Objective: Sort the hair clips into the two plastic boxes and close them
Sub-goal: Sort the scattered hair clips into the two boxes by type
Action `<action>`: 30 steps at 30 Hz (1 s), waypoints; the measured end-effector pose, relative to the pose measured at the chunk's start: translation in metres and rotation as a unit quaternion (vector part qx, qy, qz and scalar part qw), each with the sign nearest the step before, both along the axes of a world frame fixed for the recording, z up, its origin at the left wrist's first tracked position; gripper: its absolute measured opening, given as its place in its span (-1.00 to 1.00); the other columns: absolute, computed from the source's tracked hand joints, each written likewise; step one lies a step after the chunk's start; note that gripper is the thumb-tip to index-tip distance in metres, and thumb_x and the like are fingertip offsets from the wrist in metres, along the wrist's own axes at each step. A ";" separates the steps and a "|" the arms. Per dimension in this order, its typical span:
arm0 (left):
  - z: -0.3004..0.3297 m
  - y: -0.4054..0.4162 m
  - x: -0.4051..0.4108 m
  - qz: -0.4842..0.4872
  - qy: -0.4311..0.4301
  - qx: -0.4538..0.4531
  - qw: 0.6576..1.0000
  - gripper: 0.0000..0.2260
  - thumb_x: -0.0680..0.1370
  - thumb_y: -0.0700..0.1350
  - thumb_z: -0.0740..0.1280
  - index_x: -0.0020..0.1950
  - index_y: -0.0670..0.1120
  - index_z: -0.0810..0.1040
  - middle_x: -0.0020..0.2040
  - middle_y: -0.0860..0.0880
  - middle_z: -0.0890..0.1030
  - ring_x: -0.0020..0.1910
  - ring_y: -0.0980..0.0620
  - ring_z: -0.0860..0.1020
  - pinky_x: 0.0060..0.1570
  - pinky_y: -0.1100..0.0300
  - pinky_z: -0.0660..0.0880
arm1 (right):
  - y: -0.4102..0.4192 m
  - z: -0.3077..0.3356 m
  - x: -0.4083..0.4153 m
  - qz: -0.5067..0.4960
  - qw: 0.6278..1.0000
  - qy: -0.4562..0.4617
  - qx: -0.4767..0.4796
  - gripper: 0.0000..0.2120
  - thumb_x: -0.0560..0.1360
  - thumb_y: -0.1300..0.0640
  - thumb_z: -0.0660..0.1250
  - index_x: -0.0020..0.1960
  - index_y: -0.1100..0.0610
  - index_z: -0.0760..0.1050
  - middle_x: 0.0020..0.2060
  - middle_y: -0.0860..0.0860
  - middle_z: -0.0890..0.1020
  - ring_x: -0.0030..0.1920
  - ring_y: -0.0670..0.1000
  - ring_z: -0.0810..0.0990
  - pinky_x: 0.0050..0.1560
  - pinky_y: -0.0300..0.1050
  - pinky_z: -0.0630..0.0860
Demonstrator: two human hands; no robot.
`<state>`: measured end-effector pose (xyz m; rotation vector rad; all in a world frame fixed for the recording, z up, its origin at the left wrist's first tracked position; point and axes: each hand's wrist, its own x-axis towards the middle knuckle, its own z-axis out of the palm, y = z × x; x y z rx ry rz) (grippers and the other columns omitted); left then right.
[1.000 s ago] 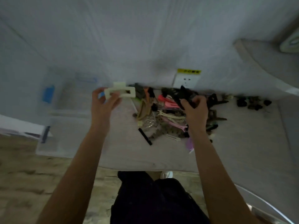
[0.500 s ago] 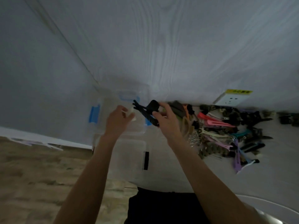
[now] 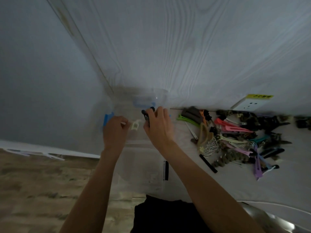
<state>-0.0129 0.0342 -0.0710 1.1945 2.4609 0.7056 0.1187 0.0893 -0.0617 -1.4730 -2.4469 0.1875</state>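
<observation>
Cream clip (image 3: 135, 125) now out of hand

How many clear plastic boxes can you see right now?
2: the far box with blue latches, under both hands, and the near box just in front of it. Their clear walls are hard to trace.

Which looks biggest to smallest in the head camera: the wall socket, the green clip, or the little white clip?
1. Wall socket
2. Green clip
3. White clip
The socket sits farther away, so it's probably bigger still.
</observation>
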 end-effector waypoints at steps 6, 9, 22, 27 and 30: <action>0.001 -0.001 0.007 -0.028 -0.069 0.009 0.997 -0.91 0.48 -0.19 0.35 -0.04 -0.11 0.50 -0.04 -0.11 0.61 -0.05 -0.07 0.57 -0.14 0.22 0.37 | -0.006 -0.004 0.022 0.009 0.999 0.043 -0.027 -0.68 0.42 -0.10 0.27 0.05 0.08 0.50 0.00 0.13 0.51 0.04 0.16 0.43 0.00 0.02 0.38; 0.000 -0.002 0.017 -0.112 -0.017 -0.075 0.991 -0.81 0.51 -0.12 0.30 0.10 -0.11 0.52 0.08 -0.09 0.58 0.06 -0.07 0.53 -0.03 0.13 0.39 | -0.011 -0.002 0.048 -0.002 0.995 0.087 -0.056 -0.70 0.46 -0.08 0.19 0.09 0.04 0.50 0.15 0.11 0.48 0.21 0.12 0.32 0.15 0.04 0.32; 0.020 0.049 0.159 -0.316 -0.143 0.119 0.930 -0.63 0.47 0.02 0.25 0.25 -0.06 0.46 0.11 -0.01 0.55 0.11 0.10 0.49 0.10 0.25 0.39 | 0.015 -0.016 0.241 -0.134 0.984 0.067 -0.094 -0.66 0.45 0.26 0.32 0.21 0.20 0.45 0.14 0.20 0.53 0.16 0.23 0.48 0.13 0.04 0.43; -0.025 0.077 0.221 -0.289 -0.069 -0.089 0.951 -0.43 0.47 0.11 0.34 0.39 -0.06 0.25 0.29 -0.11 0.37 0.28 -0.12 0.31 0.18 0.08 0.35 | 0.048 -0.041 0.271 -0.059 0.988 -0.014 -0.140 -0.46 0.41 0.13 0.34 0.35 0.17 0.33 0.26 0.24 0.45 0.25 0.29 0.42 0.21 0.18 0.44; -0.041 0.079 0.239 -0.279 -0.022 -0.121 0.952 -0.43 0.45 0.11 0.35 0.37 -0.03 0.26 0.32 -0.14 0.27 0.25 -0.17 0.31 0.14 -0.02 0.44 | 0.053 -0.059 0.280 -0.024 0.979 -0.079 -0.185 -0.48 0.42 -0.02 0.17 0.34 0.15 0.36 0.28 0.29 0.43 0.28 0.36 0.38 0.17 0.29 0.43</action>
